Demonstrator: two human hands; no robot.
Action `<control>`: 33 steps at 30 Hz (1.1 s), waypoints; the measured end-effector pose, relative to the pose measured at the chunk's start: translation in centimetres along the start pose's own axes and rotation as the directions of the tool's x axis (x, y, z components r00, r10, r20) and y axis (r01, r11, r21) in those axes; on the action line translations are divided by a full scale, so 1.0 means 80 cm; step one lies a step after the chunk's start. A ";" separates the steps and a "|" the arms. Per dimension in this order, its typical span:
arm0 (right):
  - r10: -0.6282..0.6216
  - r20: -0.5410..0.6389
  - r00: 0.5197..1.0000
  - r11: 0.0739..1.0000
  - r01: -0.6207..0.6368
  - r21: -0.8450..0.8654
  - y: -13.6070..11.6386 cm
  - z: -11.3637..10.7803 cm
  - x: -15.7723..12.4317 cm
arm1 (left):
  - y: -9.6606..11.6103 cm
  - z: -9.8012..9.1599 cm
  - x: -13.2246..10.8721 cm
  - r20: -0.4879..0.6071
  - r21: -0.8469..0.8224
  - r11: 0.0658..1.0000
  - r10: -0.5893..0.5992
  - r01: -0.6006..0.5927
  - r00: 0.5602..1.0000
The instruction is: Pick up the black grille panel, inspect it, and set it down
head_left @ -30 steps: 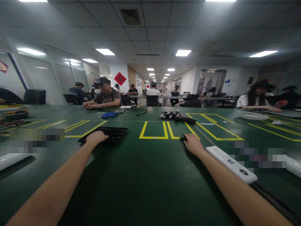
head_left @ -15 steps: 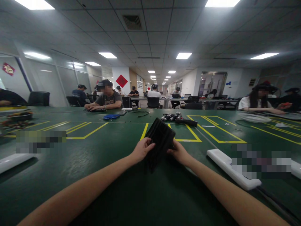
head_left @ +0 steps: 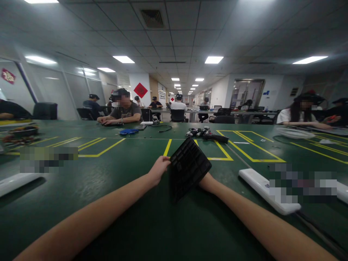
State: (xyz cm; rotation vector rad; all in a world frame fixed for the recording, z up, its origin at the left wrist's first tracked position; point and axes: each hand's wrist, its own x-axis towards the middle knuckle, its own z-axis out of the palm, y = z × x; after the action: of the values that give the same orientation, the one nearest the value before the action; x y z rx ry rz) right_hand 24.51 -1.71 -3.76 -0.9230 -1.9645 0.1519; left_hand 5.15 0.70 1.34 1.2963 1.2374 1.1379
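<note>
A black keyboard-like panel (head_left: 190, 165) is held up over the table, tilted, with rows of dark key-like squares facing me. At its upper left edge, my left hand (head_left: 160, 168) is closed in a pinch on it. My right hand (head_left: 208, 182) supports it from the lower right; most of those fingers are hidden behind the panel. Just beyond it lie a bundle of dark and silvery cables (head_left: 199, 132) and a black handle-like piece (head_left: 216, 138).
White power strips lie at the right (head_left: 268, 190) and left (head_left: 20, 183). Yellow tape (head_left: 258, 160) marks the green table (head_left: 130, 224). Farther off are a blue item (head_left: 128, 132) and a coiled white cable (head_left: 293, 133). A person (head_left: 125, 108) sits across, another (head_left: 299, 114) at the right.
The panel has turned, so its gridded face shows more broadly. My left hand has shifted to its left edge, and more of my right hand is now behind it.
</note>
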 end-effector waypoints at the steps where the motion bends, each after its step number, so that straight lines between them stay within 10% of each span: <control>1: -0.009 -0.004 1.000 1.000 0.009 -0.014 0.000 0.000 -0.001 | 0.001 -0.005 0.004 -0.082 -0.080 0.993 -0.089 0.083 0.993; 5: -0.010 -0.004 1.000 1.000 0.010 0.026 -0.001 -0.003 -0.003 | 0.004 -0.019 0.014 -0.122 -0.202 0.961 -0.215 0.188 0.969; 12: 0.037 0.050 0.998 0.988 -0.044 0.151 -0.016 -0.011 0.000 | 0.005 -0.014 -0.004 0.191 -0.067 0.989 -0.121 0.136 0.974; 26: 0.118 0.058 0.991 0.969 -0.128 0.210 -0.041 -0.016 0.008 | 0.010 -0.007 -0.017 0.608 -0.124 0.965 -0.111 0.232 0.786; 33: 0.071 0.063 0.995 0.975 -0.083 0.208 -0.037 -0.010 0.009 | -0.001 -0.003 -0.015 0.453 0.120 0.969 0.138 -0.214 0.881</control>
State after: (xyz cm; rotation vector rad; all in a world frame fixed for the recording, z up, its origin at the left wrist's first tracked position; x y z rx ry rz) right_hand 23.32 -3.53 -1.54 -0.8635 -1.9210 0.4258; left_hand 4.84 -0.47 1.25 1.7136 0.8993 0.8058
